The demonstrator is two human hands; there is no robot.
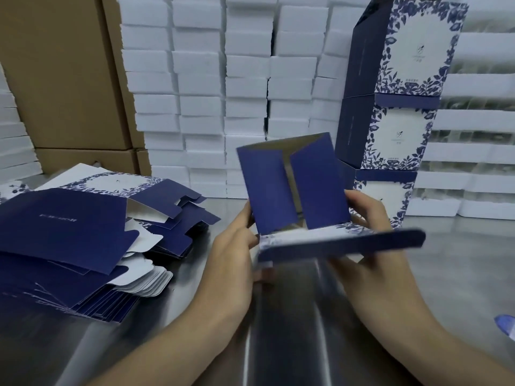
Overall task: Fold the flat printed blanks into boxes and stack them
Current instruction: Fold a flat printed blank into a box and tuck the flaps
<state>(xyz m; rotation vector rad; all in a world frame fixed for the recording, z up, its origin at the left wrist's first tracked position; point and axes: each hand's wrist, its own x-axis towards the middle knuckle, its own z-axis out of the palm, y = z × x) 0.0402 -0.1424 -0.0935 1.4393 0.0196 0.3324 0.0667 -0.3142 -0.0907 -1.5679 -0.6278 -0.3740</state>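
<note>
I hold a partly folded navy box [295,190] above the steel table, its two blue end flaps turned inward toward me and a long blue flap sticking out to the right. My left hand [237,246] grips its left side and lower edge. My right hand [370,232] grips its right side, fingers curled behind it. A heap of flat navy and floral blanks [69,235] lies on the table at the left. A stack of three folded blue-and-white floral boxes [395,112] stands behind the held box at the right.
Walls of white foam or carton pieces [223,93] fill the back, with brown cardboard cartons [64,79] at the back left. The shiny steel table [459,274] runs toward me. A blue scrap [505,327] shows at the right edge.
</note>
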